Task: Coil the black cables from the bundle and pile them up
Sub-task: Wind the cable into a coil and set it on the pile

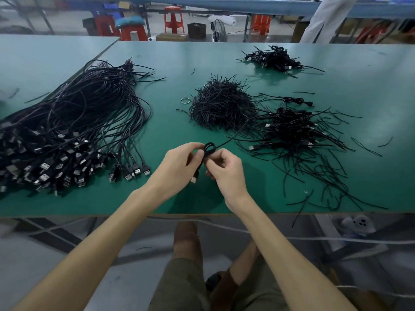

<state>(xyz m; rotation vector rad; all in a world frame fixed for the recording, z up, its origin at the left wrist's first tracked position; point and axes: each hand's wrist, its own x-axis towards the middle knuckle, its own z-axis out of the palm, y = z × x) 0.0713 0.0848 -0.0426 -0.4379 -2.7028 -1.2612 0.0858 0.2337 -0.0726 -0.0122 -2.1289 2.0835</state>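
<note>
Your left hand point(179, 163) and right hand point(226, 172) both pinch one small cable coil point(210, 147) — bundle point(78, 122) lies left, pile point(292, 129) right.

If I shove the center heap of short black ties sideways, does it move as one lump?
Probably not: the heap of short ties is separate loose strands, so it would likely spread and shed pieces. Ends poke out straight, suggesting stiffish, springy wire. Likely light for its bulk.
</note>
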